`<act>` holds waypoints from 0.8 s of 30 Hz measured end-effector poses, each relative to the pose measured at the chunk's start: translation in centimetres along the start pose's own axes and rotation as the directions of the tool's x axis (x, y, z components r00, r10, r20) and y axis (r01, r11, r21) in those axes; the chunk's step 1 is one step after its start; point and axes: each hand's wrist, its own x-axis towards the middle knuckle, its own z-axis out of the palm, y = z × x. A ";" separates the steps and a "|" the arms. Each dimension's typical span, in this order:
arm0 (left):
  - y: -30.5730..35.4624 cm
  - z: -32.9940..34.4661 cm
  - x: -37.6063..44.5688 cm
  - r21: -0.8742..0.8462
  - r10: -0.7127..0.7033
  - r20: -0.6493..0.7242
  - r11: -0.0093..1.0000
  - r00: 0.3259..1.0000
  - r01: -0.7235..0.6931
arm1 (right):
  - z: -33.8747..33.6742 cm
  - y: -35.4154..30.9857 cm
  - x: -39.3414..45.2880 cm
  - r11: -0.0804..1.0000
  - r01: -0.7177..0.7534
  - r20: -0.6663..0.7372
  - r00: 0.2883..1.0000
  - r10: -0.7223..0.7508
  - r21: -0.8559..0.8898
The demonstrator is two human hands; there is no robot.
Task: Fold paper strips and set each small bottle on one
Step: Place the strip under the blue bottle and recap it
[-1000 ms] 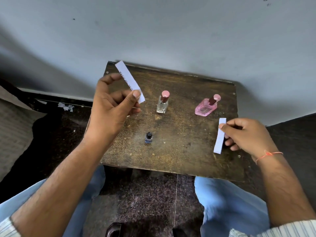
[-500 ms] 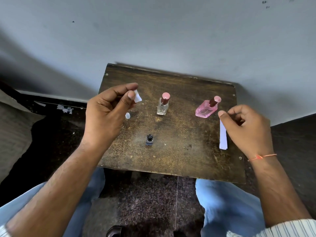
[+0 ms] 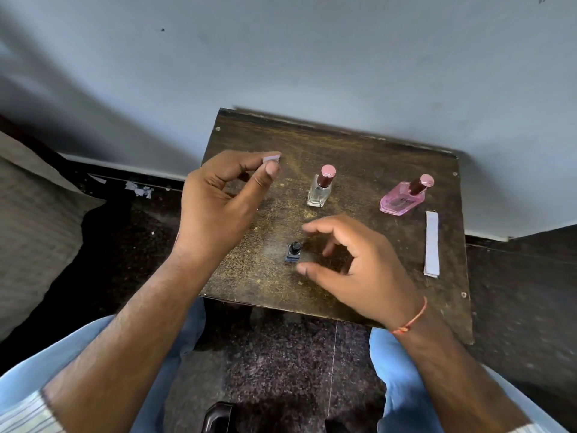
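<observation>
Small dark wooden table [image 3: 359, 157] at frame centre, far edge against a pale wall [image 3: 312, 57], near edge above the knees in blue trousers [image 3: 402, 370]. Screw heads at the corners; surface scuffed and dusty.

Left hand [image 3: 215, 207] above the table's left part, thumb and forefinger pinching a folded paper piece [image 3: 271, 159], only a small pale corner showing past the fingertips. Right hand [image 3: 359, 264] lower centre, fingers and thumb spread in a loose curl, holding nothing, hovering just right of the small dark bottle [image 3: 293, 251]; contact not apparent. Orange thread [image 3: 412, 320] round the right wrist.

Small dark bottle upright, black cap, standing on bare wood near the front-centre. Clear bottle [image 3: 320, 190] with a pink cap upright further back, centre. Pink bottle [image 3: 402, 196] with a pink cap toward the right, leaning. Flat paper strip [image 3: 432, 243] alone along the right edge, running front to back, just right of and below the pink bottle.

Open wood behind the left hand up to the far-left corner, between the clear and pink bottles, and along the front edge under the right wrist. Little room between the strip and the right edge.

Dark lettering on the pink bottle's face, too small to read. Paper scraps [image 3: 139, 190] on the dark floor at left.
</observation>
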 end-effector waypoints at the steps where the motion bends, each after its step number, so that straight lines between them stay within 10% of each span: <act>1: -0.2 -0.1 0.1 0.058 0.038 -0.001 0.998 0.999 -0.038 | 0.5 -0.1 0.0 1.000 -0.007 0.007 1.000 0.007 -0.010; 7: -0.1 -0.5 0.3 -0.017 0.017 0.039 1.000 0.999 -0.016 | 1.9 -0.8 0.4 0.998 0.013 -0.002 1.000 -0.013 -0.067; 14: 0.9 -0.8 0.5 -0.344 -0.353 0.192 0.850 0.916 0.400 | 1.8 -0.8 0.7 0.973 -0.169 0.043 0.985 0.165 0.157; 19: 0.9 -0.4 0.1 -0.328 -0.418 0.300 0.799 0.857 0.504 | 1.4 -2.1 1.0 0.657 -0.344 0.172 0.934 0.314 0.671; 24: 1.3 -0.2 -0.2 -0.215 -0.441 0.402 0.807 0.803 0.550 | 0.8 -2.8 1.4 0.415 -0.386 0.252 0.906 0.341 0.824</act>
